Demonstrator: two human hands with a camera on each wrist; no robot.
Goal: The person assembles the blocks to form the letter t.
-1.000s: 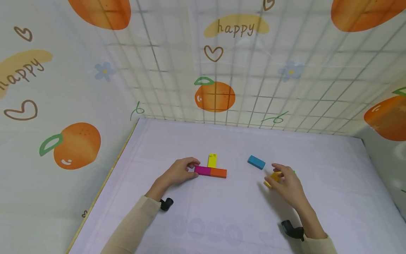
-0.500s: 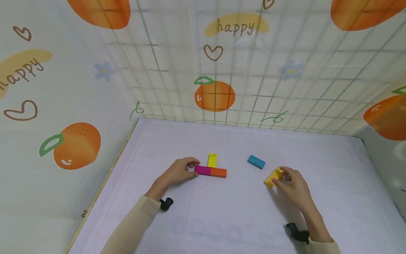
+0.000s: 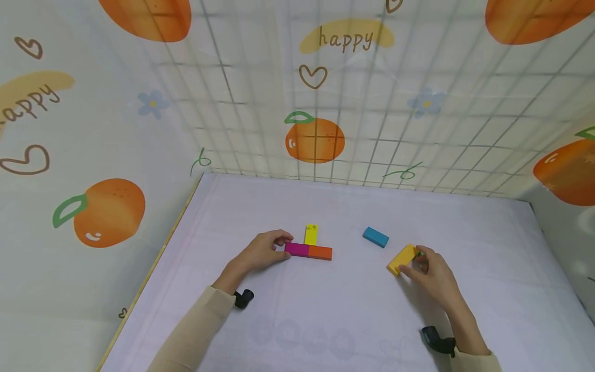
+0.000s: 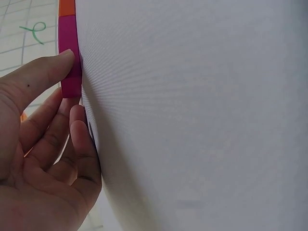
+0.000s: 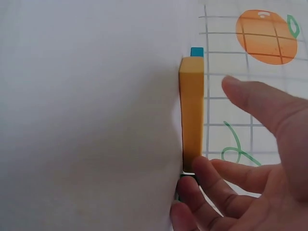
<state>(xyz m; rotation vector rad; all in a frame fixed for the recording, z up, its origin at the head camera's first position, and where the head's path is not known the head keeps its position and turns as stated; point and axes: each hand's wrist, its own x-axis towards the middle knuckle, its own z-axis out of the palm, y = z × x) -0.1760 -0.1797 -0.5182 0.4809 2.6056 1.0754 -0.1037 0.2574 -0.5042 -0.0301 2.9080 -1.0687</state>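
Left hand (image 3: 266, 251), left of centre in the head view: we found it pinching a magenta block (image 3: 296, 250) between thumb and fingers. Right hand (image 3: 432, 273), lower right: we saw it loose, thumb clear of the amber block (image 3: 402, 260) at its left; whether fingertips touched, we could not tell. We also listed: orange block (image 3: 321, 252), centre, end to end with the magenta; yellow block (image 3: 311, 235), just above their seam; blue block (image 3: 375, 237), right of centre; green piece (image 5: 188, 180), mostly hidden behind the right hand's fingers; white tabletop (image 3: 334, 299) beneath

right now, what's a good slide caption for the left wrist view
Left hand holding a purple block laid end to end with an orange block on a pale tabletop.
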